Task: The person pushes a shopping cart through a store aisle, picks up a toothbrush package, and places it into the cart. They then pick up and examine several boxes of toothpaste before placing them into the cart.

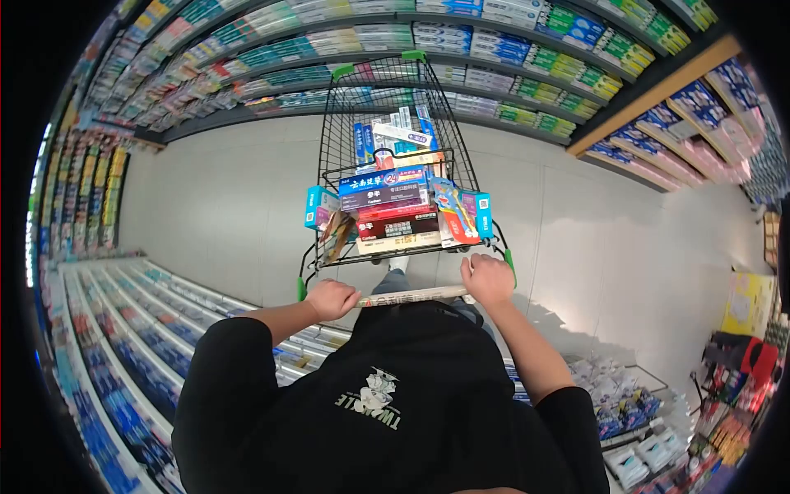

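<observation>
Both hands are on the push bar of a black wire shopping cart with green corners. My left hand wraps round the bar's left end, and my right hand is closed round its right end. In the cart's near part lie stacked toothpaste boxes, a blue one above dark and red ones. A colourful packet leans at their right. Teal boxes stand at the left and right sides. Farther in, a white box lies across blue boxes.
Shelves of boxed goods curve across the far side. More shelves run along the left. At the right stands a wood-edged shelf with blue and pink packs. Packaged goods sit at the lower right. Grey floor surrounds the cart.
</observation>
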Demonstrator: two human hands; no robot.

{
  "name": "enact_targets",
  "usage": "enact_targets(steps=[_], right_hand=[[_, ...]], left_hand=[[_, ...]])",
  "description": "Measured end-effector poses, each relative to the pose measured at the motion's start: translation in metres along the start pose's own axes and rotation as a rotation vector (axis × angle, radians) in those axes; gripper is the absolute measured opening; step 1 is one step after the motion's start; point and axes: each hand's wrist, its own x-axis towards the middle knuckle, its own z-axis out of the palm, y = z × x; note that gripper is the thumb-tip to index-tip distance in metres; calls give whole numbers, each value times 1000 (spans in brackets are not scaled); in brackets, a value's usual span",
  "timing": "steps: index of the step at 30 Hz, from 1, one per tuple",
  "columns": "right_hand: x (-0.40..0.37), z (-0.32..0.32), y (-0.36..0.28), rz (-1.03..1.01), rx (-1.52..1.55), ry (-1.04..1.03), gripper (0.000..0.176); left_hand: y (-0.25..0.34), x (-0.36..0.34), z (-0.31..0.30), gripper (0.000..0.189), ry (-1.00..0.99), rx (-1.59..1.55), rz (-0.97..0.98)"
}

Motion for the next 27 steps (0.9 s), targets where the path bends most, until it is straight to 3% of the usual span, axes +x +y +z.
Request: enact_targets(steps=[14,24,27], right_hand=[[89,-40,83,-189,69,-33,34],[156,-36,88,-324,43,-87,34],[187,-35,82,-358,31,-130,35]], left_hand=[[97,52,-1,40,66,-120,-264],[102,76,-5,45,69,-203,-429],[100,81,-12,44,169,-264,-426]])
